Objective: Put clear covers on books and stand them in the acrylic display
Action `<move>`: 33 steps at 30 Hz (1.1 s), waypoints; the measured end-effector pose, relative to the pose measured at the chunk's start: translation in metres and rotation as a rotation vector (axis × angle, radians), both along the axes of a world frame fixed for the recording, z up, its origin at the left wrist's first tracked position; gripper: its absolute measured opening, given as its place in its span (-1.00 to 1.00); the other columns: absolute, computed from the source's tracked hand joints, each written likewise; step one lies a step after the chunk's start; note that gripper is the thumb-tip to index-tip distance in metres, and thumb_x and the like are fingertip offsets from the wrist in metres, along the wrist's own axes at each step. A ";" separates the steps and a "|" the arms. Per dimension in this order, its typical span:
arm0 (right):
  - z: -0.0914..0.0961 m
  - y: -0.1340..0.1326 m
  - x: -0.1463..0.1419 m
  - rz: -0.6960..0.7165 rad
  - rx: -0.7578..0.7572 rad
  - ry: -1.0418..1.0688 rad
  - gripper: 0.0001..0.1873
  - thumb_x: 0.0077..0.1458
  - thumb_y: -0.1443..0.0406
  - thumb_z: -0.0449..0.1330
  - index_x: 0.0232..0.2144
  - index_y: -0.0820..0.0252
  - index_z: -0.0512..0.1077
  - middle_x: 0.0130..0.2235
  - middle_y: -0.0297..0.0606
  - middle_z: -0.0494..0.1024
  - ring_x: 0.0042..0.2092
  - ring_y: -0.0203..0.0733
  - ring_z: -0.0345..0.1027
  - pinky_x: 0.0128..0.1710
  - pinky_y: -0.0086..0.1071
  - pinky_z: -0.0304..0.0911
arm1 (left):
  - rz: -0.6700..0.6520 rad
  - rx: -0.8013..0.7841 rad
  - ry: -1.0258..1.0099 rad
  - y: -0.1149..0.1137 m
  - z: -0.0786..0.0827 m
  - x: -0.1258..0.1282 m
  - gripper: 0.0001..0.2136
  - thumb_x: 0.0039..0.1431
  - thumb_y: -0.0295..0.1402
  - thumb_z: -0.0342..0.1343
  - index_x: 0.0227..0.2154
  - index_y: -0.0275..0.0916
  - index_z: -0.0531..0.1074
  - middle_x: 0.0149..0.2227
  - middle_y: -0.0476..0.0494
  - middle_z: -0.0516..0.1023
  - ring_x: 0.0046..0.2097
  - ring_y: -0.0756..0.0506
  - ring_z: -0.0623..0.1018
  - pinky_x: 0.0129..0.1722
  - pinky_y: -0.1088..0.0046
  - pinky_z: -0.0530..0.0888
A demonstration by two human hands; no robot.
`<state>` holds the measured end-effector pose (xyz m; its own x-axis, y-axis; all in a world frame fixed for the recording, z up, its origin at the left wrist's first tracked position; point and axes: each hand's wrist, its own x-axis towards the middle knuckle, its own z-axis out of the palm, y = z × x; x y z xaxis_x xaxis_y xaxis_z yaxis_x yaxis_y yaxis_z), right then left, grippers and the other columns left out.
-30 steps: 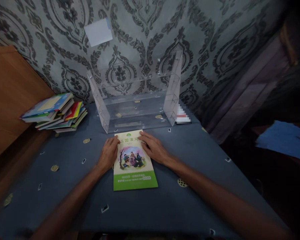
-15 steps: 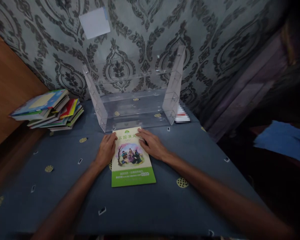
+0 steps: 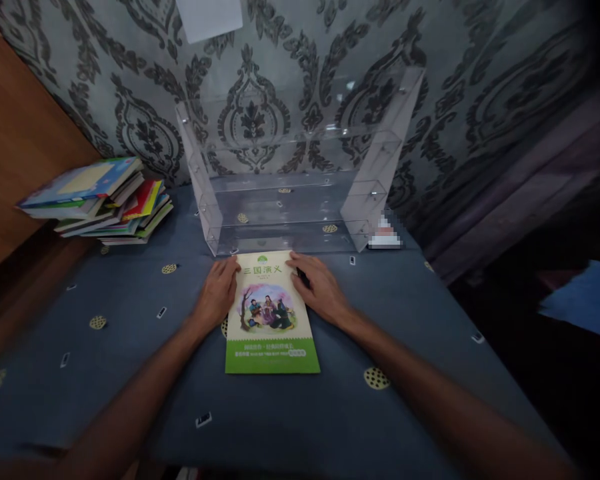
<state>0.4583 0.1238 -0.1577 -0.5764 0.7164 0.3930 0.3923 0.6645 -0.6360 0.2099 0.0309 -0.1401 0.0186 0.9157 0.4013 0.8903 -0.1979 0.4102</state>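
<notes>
A cream and green paperback book (image 3: 273, 357) with a picture of seated figures and Chinese characters lies face up in front of me, its top edge towards a clear plastic shelf rack (image 3: 365, 200). Along its upper left edge, my left hand (image 3: 217, 290) holds the book with curled fingers. My right hand (image 3: 321, 287) grips the upper right edge, fingertips at the corner and thumb lower down. Whether the book's top is lifted slightly off the table I cannot tell. The rack stands against the wall, just beyond the book, with no books on its tiers.
An untidy stack of books (image 3: 95, 200) sits at the back left of the cloth-covered table (image 3: 145, 373), beside a wooden panel (image 3: 25, 113). A blurred-out white item (image 3: 385, 233) is at the rack's right foot. Blue fabric (image 3: 585, 300) lies beyond the table's right edge.
My right hand has shifted from over the cover's top characters out to the book's right edge, uncovering the title. The view has tilted down and moved a little closer to the rack.
</notes>
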 end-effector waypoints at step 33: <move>-0.001 0.004 0.005 -0.038 -0.161 0.187 -0.53 0.19 0.41 0.03 0.11 0.09 0.44 0.06 -0.15 0.58 0.11 -0.06 0.44 0.16 -0.04 0.35 | -0.354 -0.142 0.247 0.050 0.020 0.063 -0.58 0.24 -0.62 -0.08 0.14 -0.30 0.36 0.20 -0.27 0.47 0.26 -0.21 0.38 0.24 0.13 0.34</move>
